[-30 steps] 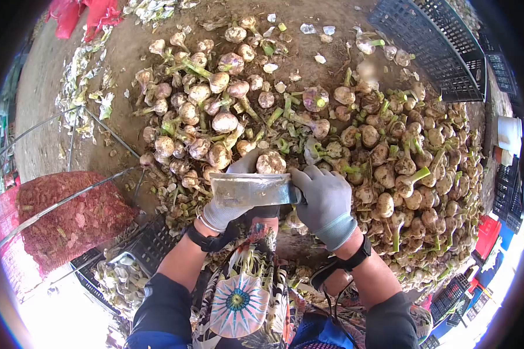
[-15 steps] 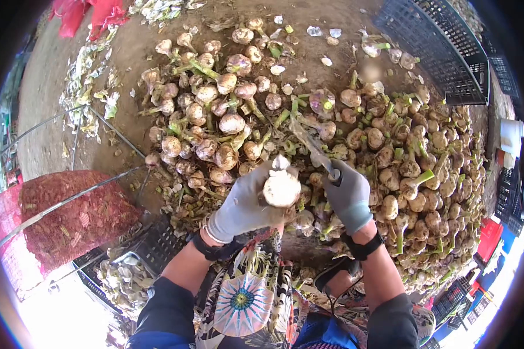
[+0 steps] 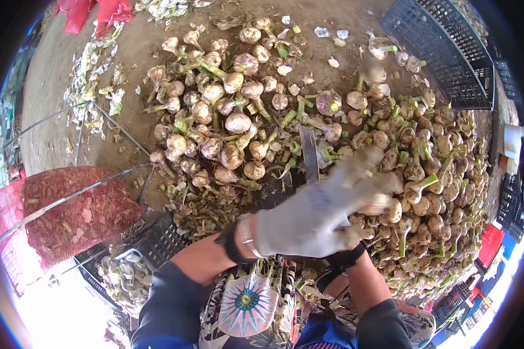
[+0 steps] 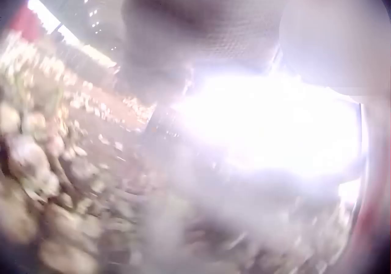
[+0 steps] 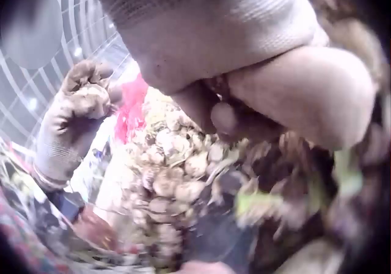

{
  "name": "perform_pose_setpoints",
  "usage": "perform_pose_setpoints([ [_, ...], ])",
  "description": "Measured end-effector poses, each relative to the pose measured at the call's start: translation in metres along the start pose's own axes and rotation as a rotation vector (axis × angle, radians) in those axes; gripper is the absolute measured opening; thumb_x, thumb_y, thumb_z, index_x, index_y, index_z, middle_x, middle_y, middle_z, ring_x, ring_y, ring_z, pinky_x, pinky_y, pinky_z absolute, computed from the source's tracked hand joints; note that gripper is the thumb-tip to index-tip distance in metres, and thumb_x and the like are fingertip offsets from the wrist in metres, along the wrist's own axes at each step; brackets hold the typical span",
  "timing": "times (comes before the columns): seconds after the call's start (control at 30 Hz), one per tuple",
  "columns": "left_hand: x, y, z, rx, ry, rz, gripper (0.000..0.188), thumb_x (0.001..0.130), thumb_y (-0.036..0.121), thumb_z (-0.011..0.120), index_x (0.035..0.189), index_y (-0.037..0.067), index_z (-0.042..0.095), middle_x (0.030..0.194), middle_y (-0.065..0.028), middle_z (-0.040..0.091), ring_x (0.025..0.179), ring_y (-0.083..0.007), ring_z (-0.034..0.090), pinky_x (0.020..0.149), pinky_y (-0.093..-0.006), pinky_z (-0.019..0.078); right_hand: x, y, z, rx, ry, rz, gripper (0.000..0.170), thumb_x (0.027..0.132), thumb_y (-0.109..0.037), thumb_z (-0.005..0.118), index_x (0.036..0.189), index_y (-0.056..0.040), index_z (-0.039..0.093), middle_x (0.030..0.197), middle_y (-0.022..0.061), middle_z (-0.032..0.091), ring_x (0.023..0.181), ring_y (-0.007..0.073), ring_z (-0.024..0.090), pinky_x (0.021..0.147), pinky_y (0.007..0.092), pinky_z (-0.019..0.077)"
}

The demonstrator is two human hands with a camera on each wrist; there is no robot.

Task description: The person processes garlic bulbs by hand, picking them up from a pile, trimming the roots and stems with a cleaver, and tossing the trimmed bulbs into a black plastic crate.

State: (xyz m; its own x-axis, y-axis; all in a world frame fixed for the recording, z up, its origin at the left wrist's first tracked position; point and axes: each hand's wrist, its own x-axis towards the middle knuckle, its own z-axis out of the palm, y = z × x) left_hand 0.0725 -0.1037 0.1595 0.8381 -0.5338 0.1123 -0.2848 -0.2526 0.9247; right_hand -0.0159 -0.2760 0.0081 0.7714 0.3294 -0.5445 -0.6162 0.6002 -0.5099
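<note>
- Your left hand (image 3: 314, 215), in a pale glove, reaches across in front of your body and blurs in the head view; the right wrist view shows its fingers curled round a garlic bulb (image 5: 91, 101).
- Your right hand (image 5: 238, 48), also gloved, is mostly hidden behind the left in the head view. In its own wrist view the fingers are curled round the handle of the knife (image 3: 310, 154).
- The knife's blade points away from you, between the two groups of garlic on the ground (image 3: 140, 64).
- The bulb you grasp is over the near part of the large garlic pile (image 3: 442, 174), to your right; you can't tell from the blur whether it touches the pile.
- The smaller garlic group (image 3: 212, 116) lies ahead and to your left, bulbs with stems attached, with leafy trimmings (image 3: 206, 215) on its near side.
- On your left sits a full red mesh sack (image 3: 78, 200), with a thin metal rod (image 3: 73, 202) crossing in front of it.
- A black crate (image 3: 442, 52) stands beyond the large pile, at the upper right.
- Red bags (image 3: 96, 14) lie at the far left, near scattered pale peelings (image 3: 93, 81).
- Your left wrist view is largely washed out by glare.
</note>
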Motion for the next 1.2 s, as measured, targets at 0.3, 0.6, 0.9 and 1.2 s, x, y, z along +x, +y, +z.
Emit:
perform_pose_setpoints([
  [0.3,-0.058,-0.135,-0.005,0.644,0.191,-0.242,0.035,0.075,0.000,0.066,0.109,0.009,0.068,0.115,-0.0111,0.063,0.102,-0.0284,0.062,0.090,-0.0424,0.0496,0.003,-0.033,0.044,-1.006,0.210,0.228,0.032,0.080,-0.014,0.078,0.103,0.0050,0.066,0.075,-0.0002,0.064,0.064,0.0050,0.054,0.057,0.0226,0.0452],
  [0.6,-0.054,-0.154,-0.034,1.124,-0.529,-0.419,0.048,0.076,0.021,0.072,0.124,0.026,0.066,0.115,-0.0057,0.061,0.107,-0.0254,0.060,0.095,-0.0410,0.0438,0.001,-0.057,0.066,-0.410,0.458,0.159,0.022,0.080,0.000,0.076,0.099,-0.0009,0.065,0.075,0.0006,0.065,0.058,0.0070,0.056,0.051,0.0231,0.0444],
  [0.9,-0.046,-0.070,-0.016,-0.055,0.013,-0.499,0.065,0.079,0.033,0.082,0.129,-0.001,0.058,0.121,-0.0183,0.064,0.116,-0.0280,0.062,0.100,-0.0375,0.0464,0.017,-0.050,0.084,-0.195,0.273,-0.059,0.017,0.089,-0.007,0.072,0.104,-0.0015,0.066,0.082,0.0003,0.067,0.056,0.0052,0.056,0.050,0.0205,0.0439],
  [1.2,-0.066,-0.061,-0.009,-0.786,0.262,-0.723,0.051,0.089,0.006,0.068,0.136,0.001,0.049,0.116,-0.0034,0.063,0.093,-0.0088,0.061,0.075,-0.0247,0.0534,0.026,-0.067,0.095,-0.428,0.147,0.073,0.019,0.089,-0.014,0.074,0.103,-0.0027,0.065,0.081,-0.0019,0.065,0.063,0.0041,0.055,0.056,0.0222,0.0455],
])
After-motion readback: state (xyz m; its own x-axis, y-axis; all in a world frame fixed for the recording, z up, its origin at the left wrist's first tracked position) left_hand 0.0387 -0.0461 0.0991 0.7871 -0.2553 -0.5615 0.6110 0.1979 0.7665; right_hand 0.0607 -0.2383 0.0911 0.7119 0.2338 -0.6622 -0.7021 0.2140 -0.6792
